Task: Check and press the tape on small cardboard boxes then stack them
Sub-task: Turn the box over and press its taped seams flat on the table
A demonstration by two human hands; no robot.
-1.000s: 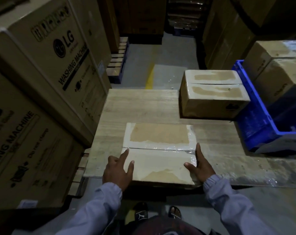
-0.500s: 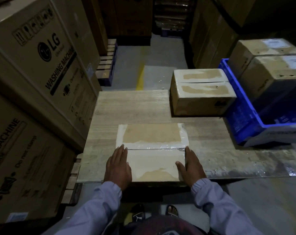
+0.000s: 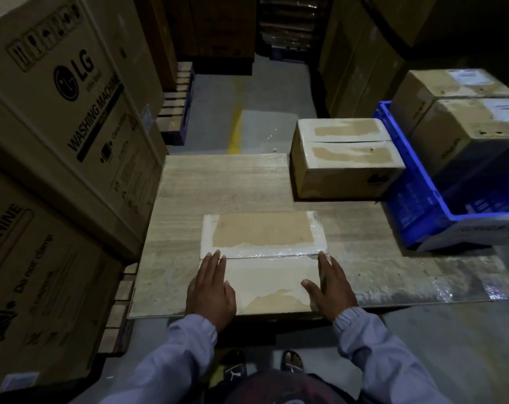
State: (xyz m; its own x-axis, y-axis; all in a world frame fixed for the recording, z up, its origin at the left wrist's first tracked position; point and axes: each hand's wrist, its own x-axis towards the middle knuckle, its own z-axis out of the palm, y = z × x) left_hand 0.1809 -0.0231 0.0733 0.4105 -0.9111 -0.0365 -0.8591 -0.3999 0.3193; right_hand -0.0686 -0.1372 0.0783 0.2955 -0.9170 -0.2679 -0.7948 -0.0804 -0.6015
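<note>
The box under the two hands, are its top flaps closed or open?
Closed. Both flaps of the near box lie flat and meet at the middle seam, under shiny clear tape.

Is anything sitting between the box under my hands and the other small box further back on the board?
Nothing visible does. Only bare board lies between the near box and the far box; the blue crate stands right of the far box, off that path.

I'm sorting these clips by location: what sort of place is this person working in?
Most likely a warehouse or stockroom: large stacked washing machine cartons on the left, wooden pallets beside a concrete aisle, and a blue crate with more boxes on the right.
</note>
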